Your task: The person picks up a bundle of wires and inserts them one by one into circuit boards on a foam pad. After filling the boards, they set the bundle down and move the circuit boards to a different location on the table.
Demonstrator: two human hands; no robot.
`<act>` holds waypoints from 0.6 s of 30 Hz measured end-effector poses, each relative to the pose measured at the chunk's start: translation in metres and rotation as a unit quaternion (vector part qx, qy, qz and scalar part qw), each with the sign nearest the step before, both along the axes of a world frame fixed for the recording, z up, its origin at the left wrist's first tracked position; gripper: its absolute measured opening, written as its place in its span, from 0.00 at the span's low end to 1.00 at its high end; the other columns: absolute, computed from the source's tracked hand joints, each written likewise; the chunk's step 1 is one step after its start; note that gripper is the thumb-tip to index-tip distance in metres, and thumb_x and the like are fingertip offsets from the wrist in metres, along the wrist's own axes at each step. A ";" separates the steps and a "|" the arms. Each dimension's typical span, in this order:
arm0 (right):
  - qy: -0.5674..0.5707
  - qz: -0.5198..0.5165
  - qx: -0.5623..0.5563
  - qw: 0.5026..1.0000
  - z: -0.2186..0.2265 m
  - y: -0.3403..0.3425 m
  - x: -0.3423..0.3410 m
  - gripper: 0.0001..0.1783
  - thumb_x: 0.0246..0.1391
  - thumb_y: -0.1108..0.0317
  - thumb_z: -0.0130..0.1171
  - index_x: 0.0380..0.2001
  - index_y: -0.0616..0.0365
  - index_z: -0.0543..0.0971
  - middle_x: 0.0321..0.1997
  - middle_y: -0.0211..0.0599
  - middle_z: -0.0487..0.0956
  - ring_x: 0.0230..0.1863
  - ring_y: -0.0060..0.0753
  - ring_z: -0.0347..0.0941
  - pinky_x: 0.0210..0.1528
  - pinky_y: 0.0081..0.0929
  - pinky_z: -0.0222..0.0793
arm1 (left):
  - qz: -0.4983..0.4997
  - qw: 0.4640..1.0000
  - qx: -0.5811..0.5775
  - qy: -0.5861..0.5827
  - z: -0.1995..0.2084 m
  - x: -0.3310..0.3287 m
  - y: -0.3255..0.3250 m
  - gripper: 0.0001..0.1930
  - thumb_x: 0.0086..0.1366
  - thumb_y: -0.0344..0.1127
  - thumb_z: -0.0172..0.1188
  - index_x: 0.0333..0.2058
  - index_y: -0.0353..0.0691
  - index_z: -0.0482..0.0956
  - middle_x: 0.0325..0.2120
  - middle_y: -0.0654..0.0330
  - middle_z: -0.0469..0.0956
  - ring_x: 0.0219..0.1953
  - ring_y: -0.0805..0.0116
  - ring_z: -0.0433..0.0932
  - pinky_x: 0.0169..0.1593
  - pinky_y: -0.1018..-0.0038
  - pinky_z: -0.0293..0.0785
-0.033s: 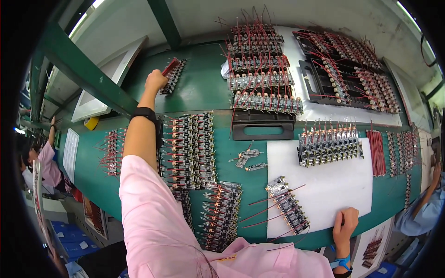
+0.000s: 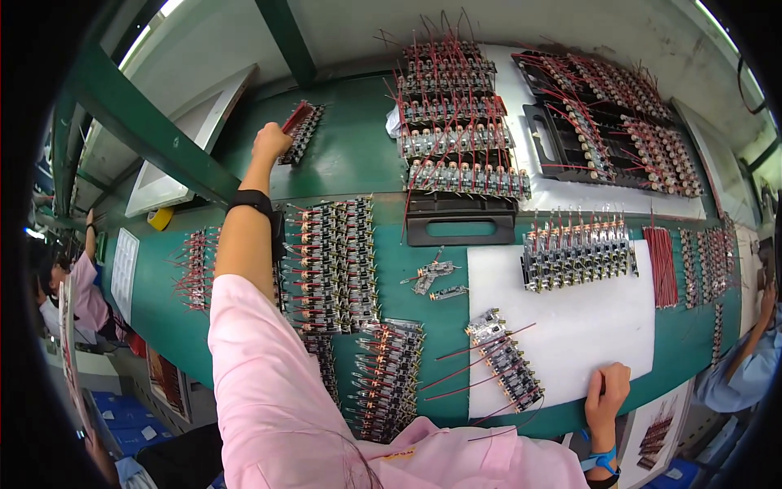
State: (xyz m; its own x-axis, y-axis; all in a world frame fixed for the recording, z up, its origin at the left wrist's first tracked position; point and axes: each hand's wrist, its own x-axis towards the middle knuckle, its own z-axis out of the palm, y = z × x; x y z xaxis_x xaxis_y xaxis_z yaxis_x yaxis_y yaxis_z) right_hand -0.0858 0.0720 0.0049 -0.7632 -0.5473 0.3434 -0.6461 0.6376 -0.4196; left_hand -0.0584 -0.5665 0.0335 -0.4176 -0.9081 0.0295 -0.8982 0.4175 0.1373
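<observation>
My left arm stretches to the far left of the bench, and my left hand (image 2: 272, 142) is closed at the edge of a strip of circuit boards (image 2: 302, 137) with red wires along it. The fingertips are partly hidden there. Curled loosely at the front right edge of the white foam mat (image 2: 586, 326), my right hand (image 2: 608, 393) shows nothing in its fingers. On the mat a tilted circuit board panel (image 2: 507, 363) lies nearest to it, with loose red wires across it. Farther back stands a longer board panel (image 2: 578, 254) with upright wires.
Several rows of wired boards (image 2: 334, 265) lie left of the mat, with more board strips (image 2: 389, 379) in front. Loose small boards (image 2: 436, 275) sit between. A red wire bundle (image 2: 661, 267) is at right; black trays (image 2: 462, 220) stand behind. A green post (image 2: 155, 122) slants beside my left arm.
</observation>
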 end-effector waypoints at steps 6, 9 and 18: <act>0.003 0.014 -0.008 1.000 -0.001 0.004 -0.001 0.06 0.43 0.78 0.46 0.17 0.62 0.63 0.17 0.41 0.60 0.21 0.39 0.54 0.23 0.31 0.48 | 0.025 0.997 -0.055 0.041 0.023 -0.004 -0.001 0.17 0.48 0.39 0.53 0.36 0.37 0.73 0.39 0.47 0.71 0.43 0.51 0.70 0.44 0.62 0.67; -0.008 0.006 -0.005 1.000 -0.003 0.004 0.000 0.03 0.41 0.78 0.48 0.18 0.62 0.65 0.19 0.42 0.62 0.23 0.43 0.57 0.25 0.34 0.51 | 0.020 0.994 -0.089 0.066 0.045 -0.002 0.008 0.17 0.49 0.41 0.52 0.36 0.37 0.73 0.38 0.45 0.71 0.43 0.50 0.70 0.44 0.62 0.67; -0.016 0.039 -0.055 0.998 -0.007 0.010 0.000 0.04 0.44 0.77 0.48 0.18 0.63 0.66 0.20 0.41 0.64 0.23 0.43 0.57 0.26 0.33 0.52 | -0.097 0.987 -0.126 0.037 0.150 0.059 0.087 0.19 0.46 0.44 0.55 0.26 0.29 0.73 0.25 0.43 0.72 0.32 0.51 0.72 0.36 0.64 0.68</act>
State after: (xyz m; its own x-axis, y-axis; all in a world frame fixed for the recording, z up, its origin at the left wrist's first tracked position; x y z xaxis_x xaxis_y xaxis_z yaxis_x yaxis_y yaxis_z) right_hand -0.0858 0.0816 -0.0025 -0.7317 -0.5654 0.3807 -0.6766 0.5350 -0.5060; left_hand 0.0009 -0.4796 0.1831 -0.5715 -0.7713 0.2802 -0.7894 0.6100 0.0689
